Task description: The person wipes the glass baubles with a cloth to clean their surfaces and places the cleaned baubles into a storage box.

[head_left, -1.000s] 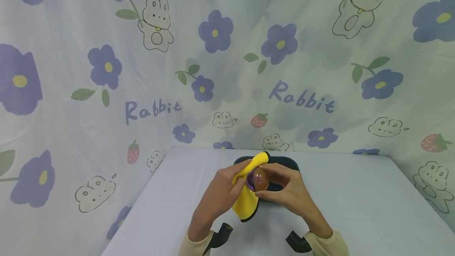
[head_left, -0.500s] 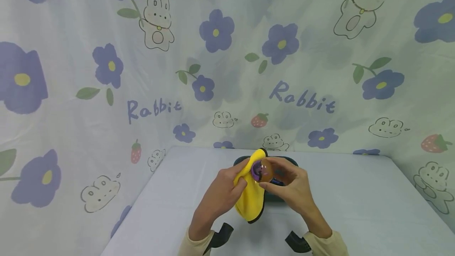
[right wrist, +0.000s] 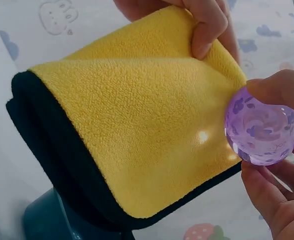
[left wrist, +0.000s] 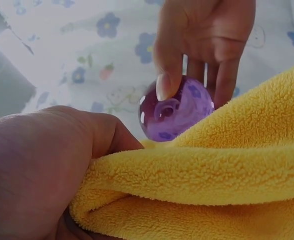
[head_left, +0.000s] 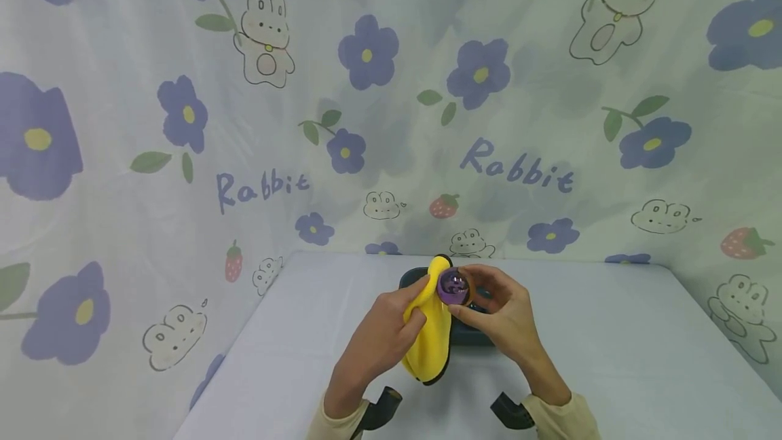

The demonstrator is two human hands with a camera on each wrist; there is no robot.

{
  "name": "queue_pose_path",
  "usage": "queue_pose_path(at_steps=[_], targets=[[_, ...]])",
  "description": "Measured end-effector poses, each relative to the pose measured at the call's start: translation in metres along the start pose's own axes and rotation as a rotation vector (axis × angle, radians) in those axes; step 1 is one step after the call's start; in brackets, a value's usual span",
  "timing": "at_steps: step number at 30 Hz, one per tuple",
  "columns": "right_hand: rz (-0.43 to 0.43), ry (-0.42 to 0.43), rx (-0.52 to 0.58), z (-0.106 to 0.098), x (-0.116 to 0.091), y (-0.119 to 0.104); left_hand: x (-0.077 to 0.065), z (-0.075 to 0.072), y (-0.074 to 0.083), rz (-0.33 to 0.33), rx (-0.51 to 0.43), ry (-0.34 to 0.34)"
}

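Note:
My left hand (head_left: pixel 381 331) grips a folded yellow cloth (head_left: pixel 431 345) with a black edge, thumb on top of the fold. Its plush pile shows in the left wrist view. With thumb and fingertips, my right hand (head_left: pixel 508 314) pinches a shiny round ball (head_left: pixel 453 287), see-through purple on the face turned to the head camera and brownish at its right rim. Small flower shapes and faint lettering appear on the ball (right wrist: pixel 263 127) in the right wrist view. The ball is right beside the cloth's upper edge; whether they touch I cannot tell.
Behind and below the hands a dark teal tray (head_left: pixel 473 338) stands on the white table (head_left: pixel 599 345); dark items inside are mostly hidden. A curtain (head_left: pixel 403 121) with flowers and rabbits hangs behind the table. Black curved pieces (head_left: pixel 382 409) sit at both wrists.
The right hand has turned the ball, so its purple face replaces the brown one toward the head camera. Ball and right hand have moved slightly up and right; the left hand keeps hold of the cloth.

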State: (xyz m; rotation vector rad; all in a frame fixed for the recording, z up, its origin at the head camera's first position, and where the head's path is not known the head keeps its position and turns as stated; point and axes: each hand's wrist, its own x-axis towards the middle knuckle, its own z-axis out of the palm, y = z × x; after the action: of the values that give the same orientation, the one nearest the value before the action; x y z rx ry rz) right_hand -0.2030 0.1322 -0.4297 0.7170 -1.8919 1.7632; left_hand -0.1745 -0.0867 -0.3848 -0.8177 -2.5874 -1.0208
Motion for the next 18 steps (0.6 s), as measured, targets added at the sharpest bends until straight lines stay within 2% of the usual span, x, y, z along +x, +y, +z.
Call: queue_pose_path(at_steps=[10, 18], targets=[[0.045, -0.001, -0.069, -0.0015, 0.0016, 0.0056, -0.0036, -0.0017, 0.0048, -0.013, 0.051, 0.019], [0.082, -0.05, -0.121, 0.0002, 0.0007, 0.01, -0.0045, -0.0033, 0.0086, 0.024, 0.065, 0.063]])
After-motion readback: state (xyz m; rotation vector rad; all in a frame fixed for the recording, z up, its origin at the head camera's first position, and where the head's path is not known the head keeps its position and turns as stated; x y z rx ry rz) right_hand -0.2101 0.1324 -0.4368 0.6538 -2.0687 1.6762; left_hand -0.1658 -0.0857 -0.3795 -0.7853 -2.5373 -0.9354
